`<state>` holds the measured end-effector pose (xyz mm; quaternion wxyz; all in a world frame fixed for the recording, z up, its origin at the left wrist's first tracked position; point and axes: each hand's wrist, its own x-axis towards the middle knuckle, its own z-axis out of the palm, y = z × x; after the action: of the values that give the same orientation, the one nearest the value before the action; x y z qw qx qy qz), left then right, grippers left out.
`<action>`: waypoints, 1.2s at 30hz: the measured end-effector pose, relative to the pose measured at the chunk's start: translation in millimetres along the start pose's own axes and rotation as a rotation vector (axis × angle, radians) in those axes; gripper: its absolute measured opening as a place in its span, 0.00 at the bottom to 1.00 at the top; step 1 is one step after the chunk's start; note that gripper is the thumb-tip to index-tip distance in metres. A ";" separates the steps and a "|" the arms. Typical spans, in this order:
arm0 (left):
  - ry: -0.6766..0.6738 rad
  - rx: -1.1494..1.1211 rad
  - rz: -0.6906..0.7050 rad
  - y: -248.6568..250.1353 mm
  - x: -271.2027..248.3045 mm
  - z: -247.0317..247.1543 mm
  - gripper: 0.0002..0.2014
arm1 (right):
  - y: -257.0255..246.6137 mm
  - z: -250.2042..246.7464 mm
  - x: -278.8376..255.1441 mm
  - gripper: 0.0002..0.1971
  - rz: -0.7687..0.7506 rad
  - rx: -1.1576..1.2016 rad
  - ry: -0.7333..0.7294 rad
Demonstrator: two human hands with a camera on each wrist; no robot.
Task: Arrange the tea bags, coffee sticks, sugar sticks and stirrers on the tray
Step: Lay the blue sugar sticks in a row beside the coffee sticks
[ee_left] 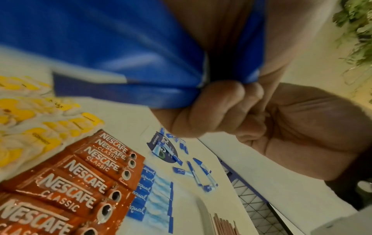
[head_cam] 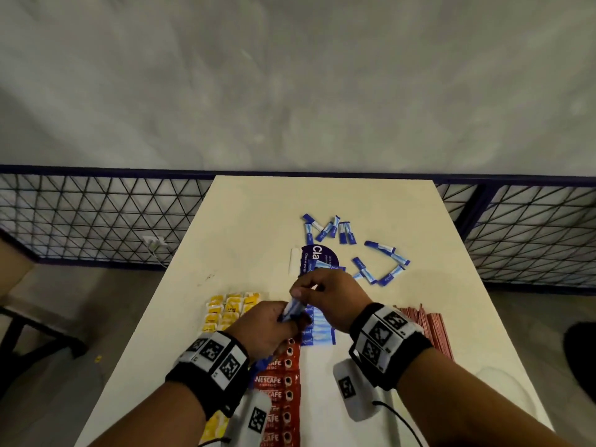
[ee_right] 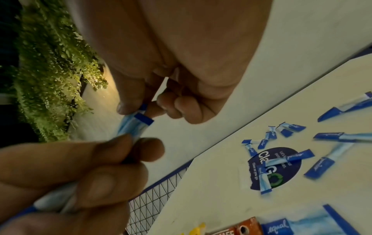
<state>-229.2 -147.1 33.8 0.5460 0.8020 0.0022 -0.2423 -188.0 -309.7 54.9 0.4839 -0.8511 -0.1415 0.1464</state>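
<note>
On the white table (head_cam: 251, 221) both hands, left (head_cam: 267, 327) and right (head_cam: 329, 295), pinch a sugar bundle (head_cam: 295, 308); next it probably must join the sugar row (head_cam: 317, 327).

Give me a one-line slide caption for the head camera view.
Both hands hold blue sugar sticks above rows of coffee sticks and tea bags.

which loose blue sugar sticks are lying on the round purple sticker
The two crossed sugar sticks overlapping the purple sticker. Every other loose blue stick lies on bare table, in scattered groups beyond and beside the sticker.
</note>
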 end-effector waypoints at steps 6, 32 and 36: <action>0.105 -0.043 -0.098 -17.5 -11.9 4.1 0.12 | 20.5 -25.9 -2.2 0.05 0.092 0.138 0.215; 0.556 0.608 -0.417 -108.8 18.6 -83.1 0.16 | 120.3 32.3 -31.5 0.14 0.630 -0.057 -0.019; 0.542 0.676 -0.550 -142.3 16.6 -104.1 0.15 | 128.9 45.0 -33.8 0.06 0.699 -0.201 0.019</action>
<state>-212.6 -2.7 -67.4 0.1520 0.9375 0.2761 -0.1475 -223.6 -350.8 -74.8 0.3200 -0.8927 0.1487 0.2803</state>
